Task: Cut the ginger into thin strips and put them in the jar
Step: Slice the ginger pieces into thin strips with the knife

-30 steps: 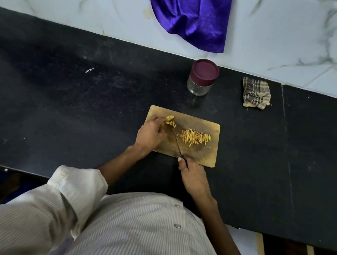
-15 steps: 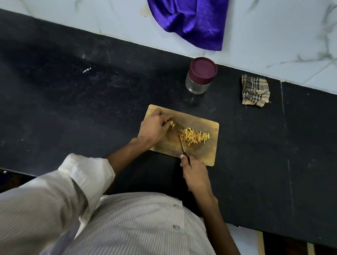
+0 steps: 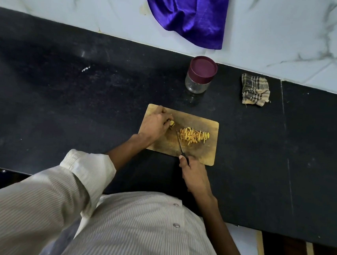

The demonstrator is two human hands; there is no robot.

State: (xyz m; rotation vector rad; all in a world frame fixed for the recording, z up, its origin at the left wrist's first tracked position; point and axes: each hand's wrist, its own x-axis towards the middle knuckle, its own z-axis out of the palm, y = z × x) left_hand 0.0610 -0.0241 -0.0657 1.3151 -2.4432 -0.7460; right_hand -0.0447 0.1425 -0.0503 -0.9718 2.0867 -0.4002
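Ginger piece under left hand

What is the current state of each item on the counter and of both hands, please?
Jar: upright, maroon lid on, looks empty.
Ginger strips: piled on the cutting board.
Uncut ginger piece: held under the left hand.
Knife: gripped by the right hand, blade on the board.
Checked cloth: crumpled.
Purple cloth: hanging against the wall.

This looks like a home kitchen. A black stone counter runs below a white marbled wall; on the counter sit a chopping board, a lidded jar behind it, and a rag to the jar's right.
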